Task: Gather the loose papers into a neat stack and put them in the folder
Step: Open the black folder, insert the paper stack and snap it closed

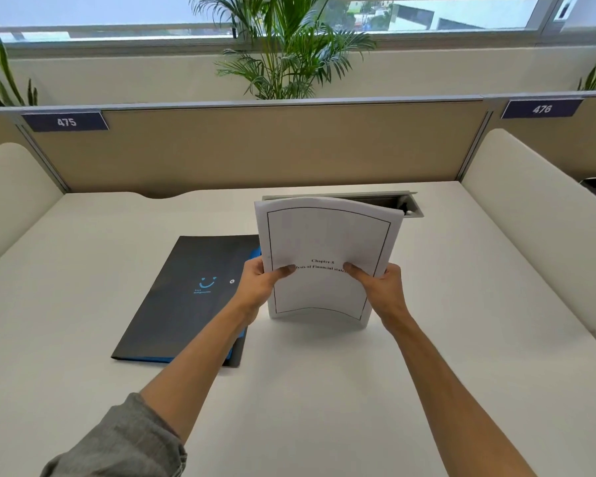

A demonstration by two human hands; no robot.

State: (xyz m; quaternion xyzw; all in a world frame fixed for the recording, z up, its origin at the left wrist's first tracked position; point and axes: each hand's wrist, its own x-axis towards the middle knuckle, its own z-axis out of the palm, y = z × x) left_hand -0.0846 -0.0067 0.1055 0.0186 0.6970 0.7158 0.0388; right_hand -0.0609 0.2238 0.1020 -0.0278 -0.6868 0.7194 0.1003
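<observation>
Head view: stack of papers (pixel 327 256) held upright on its lower edge on the white worktop (pixel 324 390), printed front page facing the camera, bordered, reading "Chapter 5" with a partly covered line beneath. Top of the stack bowed slightly back. Left hand (pixel 260 282) gripping the stack's left edge, thumb across the front page, fingers curled behind. Right hand (pixel 381 284) gripping the right edge the same way, thumb on the front, fingers hidden behind the sheets. Both grips closed on the papers. Dark folder (pixel 190 294) lying flat and closed on the worktop just left of the stack, blue smile logo on its cover, blue inner edge showing along its near side; left forearm crossing over its right corner. Grey sleeve (pixel 124 445) pushed up on the left arm. Behind the stack, a cable tray (pixel 403 203) set into the worktop, lid raised. Beige partition (pixel 255 149) at the back with number plates 475 and 476; potted palm (pixel 289 46) and window beyond.
</observation>
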